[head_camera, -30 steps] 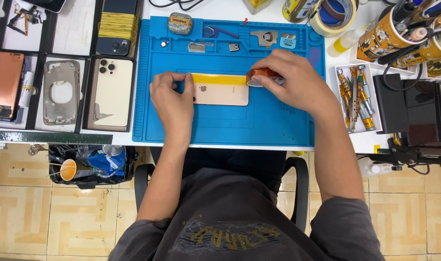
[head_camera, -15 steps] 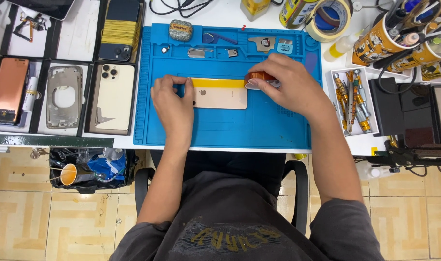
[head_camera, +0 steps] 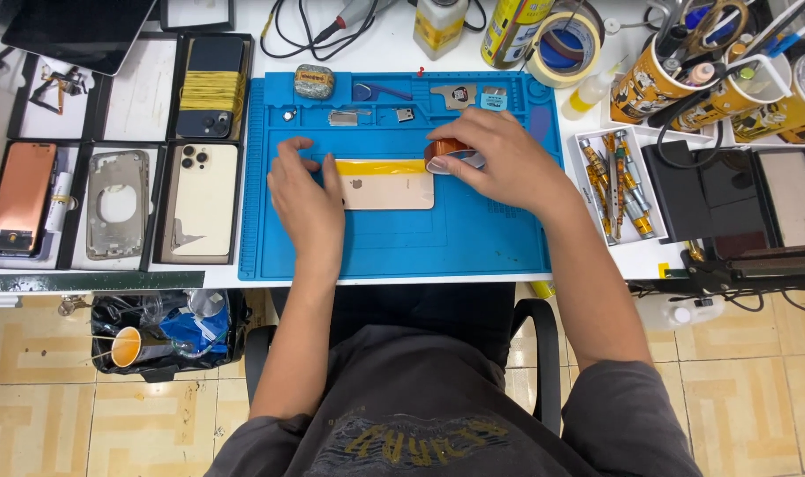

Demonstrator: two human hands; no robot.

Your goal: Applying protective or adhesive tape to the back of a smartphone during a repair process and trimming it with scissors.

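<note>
Two hands are working over a gold phone back panel (head_camera: 386, 190) lying mid-mat: the right hand (head_camera: 499, 163) is closing its fingers around a roll of amber tape (head_camera: 451, 155), and the left hand (head_camera: 305, 194) is pressing flat on the panel's left end. Compared with a moment earlier, the yellow tape strip (head_camera: 380, 166) is spanning the panel's top edge much as before. Screwdriver bits (head_camera: 621, 185) are sitting right of the blue mat (head_camera: 402, 252), with phone housings (head_camera: 199, 203) in trays to the left.

Open mat below my hands, clutter above and to both sides

The lower part of the blue mat (head_camera: 402, 252) lies bare under my left hand (head_camera: 307, 199) and right hand (head_camera: 499, 163); small metal parts (head_camera: 345, 117) crowd its upper edge, phone trays (head_camera: 120, 208) block frame left, the screwdriver tray (head_camera: 619, 185) frame right.
</note>
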